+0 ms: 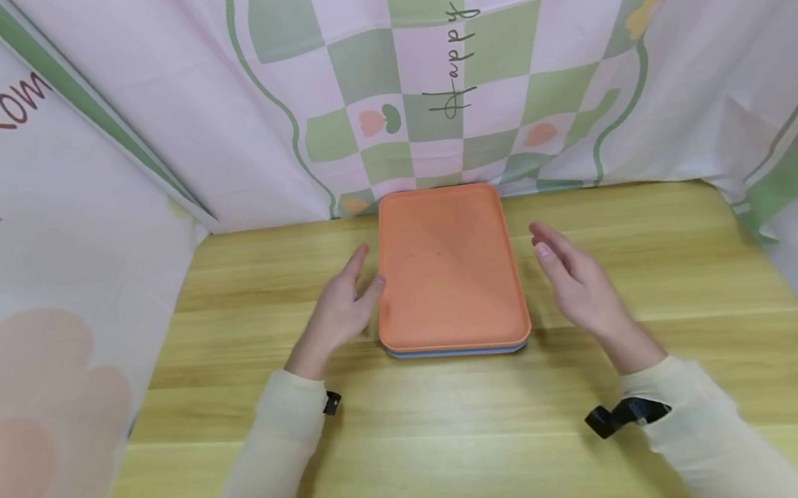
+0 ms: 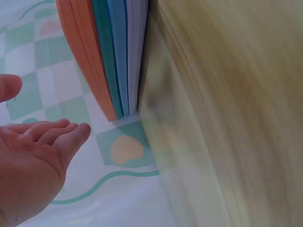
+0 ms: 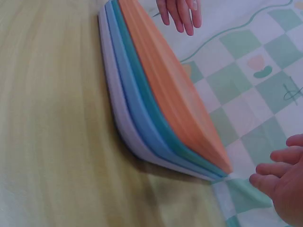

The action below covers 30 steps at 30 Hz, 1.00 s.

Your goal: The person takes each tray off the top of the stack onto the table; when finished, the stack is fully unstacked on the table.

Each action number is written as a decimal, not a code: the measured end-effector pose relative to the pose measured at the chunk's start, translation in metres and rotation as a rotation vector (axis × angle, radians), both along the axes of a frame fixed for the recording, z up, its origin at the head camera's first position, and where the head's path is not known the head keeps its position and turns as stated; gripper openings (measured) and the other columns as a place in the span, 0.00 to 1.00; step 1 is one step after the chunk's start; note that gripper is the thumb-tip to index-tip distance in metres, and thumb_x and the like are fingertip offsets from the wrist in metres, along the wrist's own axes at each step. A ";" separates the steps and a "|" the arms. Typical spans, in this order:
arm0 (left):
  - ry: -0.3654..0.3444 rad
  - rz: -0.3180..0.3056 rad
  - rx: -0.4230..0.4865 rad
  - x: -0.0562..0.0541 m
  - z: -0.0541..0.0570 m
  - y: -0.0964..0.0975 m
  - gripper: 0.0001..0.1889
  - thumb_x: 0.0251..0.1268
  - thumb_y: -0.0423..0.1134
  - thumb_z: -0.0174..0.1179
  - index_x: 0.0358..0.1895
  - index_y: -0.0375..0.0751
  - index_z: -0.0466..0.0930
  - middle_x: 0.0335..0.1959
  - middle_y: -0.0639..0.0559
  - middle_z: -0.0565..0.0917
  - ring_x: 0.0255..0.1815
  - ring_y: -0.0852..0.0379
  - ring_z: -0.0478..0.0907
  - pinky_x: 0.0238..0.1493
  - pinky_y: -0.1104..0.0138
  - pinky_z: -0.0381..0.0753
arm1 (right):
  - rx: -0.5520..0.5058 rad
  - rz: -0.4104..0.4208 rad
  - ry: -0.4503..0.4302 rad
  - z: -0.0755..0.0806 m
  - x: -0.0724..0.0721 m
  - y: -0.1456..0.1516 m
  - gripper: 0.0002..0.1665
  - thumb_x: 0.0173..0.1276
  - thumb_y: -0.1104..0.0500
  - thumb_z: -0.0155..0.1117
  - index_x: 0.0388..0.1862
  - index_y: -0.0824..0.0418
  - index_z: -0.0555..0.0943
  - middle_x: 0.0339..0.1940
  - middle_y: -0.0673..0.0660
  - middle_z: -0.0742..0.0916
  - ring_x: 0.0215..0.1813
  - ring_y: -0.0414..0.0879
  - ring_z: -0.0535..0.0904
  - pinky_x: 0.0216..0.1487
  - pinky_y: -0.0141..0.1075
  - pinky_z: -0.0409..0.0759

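A stack of shallow rectangular trays lies flat on the wooden table, with an orange tray [image 1: 448, 268] on top. From the side, in the right wrist view, a teal tray [image 3: 142, 97], a blue tray [image 3: 128, 101] and a lilac tray [image 3: 118, 109] show beneath the orange. My left hand [image 1: 338, 310] is beside the stack's left edge, fingers extended and thumb apart; in the left wrist view the hand [image 2: 38, 161] holds nothing. Off the stack's right side, with a gap between, my right hand [image 1: 581, 286] has its fingers straight and holds nothing.
The wooden table [image 1: 420, 450] runs back to a patterned curtain [image 1: 430, 59], which the stack's far end nearly meets. More printed cloth [image 1: 27, 320] hangs along the left, and a curtain [image 1: 794, 118] falls at the right. Black straps with small devices [image 1: 628, 415] sit at the wrists.
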State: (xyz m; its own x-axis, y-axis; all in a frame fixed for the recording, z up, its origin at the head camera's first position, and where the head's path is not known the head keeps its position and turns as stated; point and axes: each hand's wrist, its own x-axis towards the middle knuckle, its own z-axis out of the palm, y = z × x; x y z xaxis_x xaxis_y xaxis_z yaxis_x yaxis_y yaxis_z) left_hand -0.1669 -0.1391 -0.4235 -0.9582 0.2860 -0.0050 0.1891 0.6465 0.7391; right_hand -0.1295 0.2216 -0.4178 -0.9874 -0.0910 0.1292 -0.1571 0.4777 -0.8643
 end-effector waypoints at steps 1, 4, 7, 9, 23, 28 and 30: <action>-0.018 0.003 0.013 -0.001 -0.001 0.001 0.38 0.87 0.50 0.51 0.90 0.43 0.50 0.86 0.37 0.64 0.63 0.32 0.86 0.75 0.45 0.80 | -0.041 -0.011 -0.007 -0.003 -0.001 -0.001 0.36 0.92 0.46 0.41 0.87 0.65 0.61 0.82 0.73 0.72 0.81 0.71 0.69 0.82 0.44 0.74; -0.052 0.014 0.033 -0.004 -0.006 0.003 0.37 0.87 0.48 0.53 0.89 0.41 0.53 0.87 0.40 0.63 0.80 0.32 0.71 0.81 0.45 0.71 | -0.224 -0.027 -0.065 -0.014 -0.005 -0.002 0.35 0.92 0.49 0.43 0.85 0.70 0.63 0.82 0.72 0.72 0.82 0.69 0.68 0.76 0.26 0.75; -0.054 0.003 0.043 -0.006 -0.010 0.004 0.36 0.86 0.46 0.54 0.87 0.36 0.55 0.71 0.35 0.81 0.64 0.37 0.85 0.66 0.51 0.87 | -0.387 -0.039 -0.147 -0.025 -0.010 -0.004 0.35 0.92 0.51 0.45 0.85 0.73 0.61 0.84 0.73 0.68 0.84 0.68 0.64 0.77 0.30 0.74; -0.057 -0.005 0.047 -0.008 -0.014 0.005 0.36 0.85 0.45 0.54 0.86 0.33 0.57 0.49 0.36 0.87 0.45 0.40 0.86 0.46 0.56 0.90 | -0.459 -0.050 -0.204 -0.033 -0.013 -0.004 0.36 0.92 0.51 0.45 0.85 0.74 0.60 0.85 0.73 0.66 0.86 0.67 0.62 0.81 0.37 0.71; -0.058 0.046 0.098 -0.017 -0.031 0.016 0.29 0.72 0.31 0.56 0.76 0.34 0.76 0.65 0.37 0.87 0.66 0.44 0.86 0.68 0.53 0.86 | -0.503 -0.118 -0.325 -0.063 -0.019 -0.016 0.32 0.87 0.62 0.48 0.85 0.70 0.63 0.84 0.69 0.70 0.55 0.23 0.80 0.60 0.18 0.81; -0.045 0.088 0.066 -0.017 -0.028 0.018 0.29 0.68 0.30 0.56 0.73 0.37 0.80 0.60 0.40 0.90 0.59 0.48 0.87 0.63 0.53 0.88 | -0.500 -0.126 -0.318 -0.063 -0.019 -0.017 0.32 0.87 0.63 0.50 0.85 0.70 0.63 0.84 0.69 0.71 0.54 0.22 0.80 0.60 0.18 0.81; -0.039 0.104 0.068 -0.015 -0.028 0.019 0.29 0.67 0.29 0.56 0.73 0.37 0.81 0.60 0.41 0.91 0.59 0.49 0.87 0.62 0.53 0.88 | -0.491 -0.127 -0.315 -0.063 -0.019 -0.018 0.32 0.87 0.62 0.50 0.85 0.69 0.64 0.84 0.68 0.71 0.55 0.22 0.80 0.60 0.18 0.80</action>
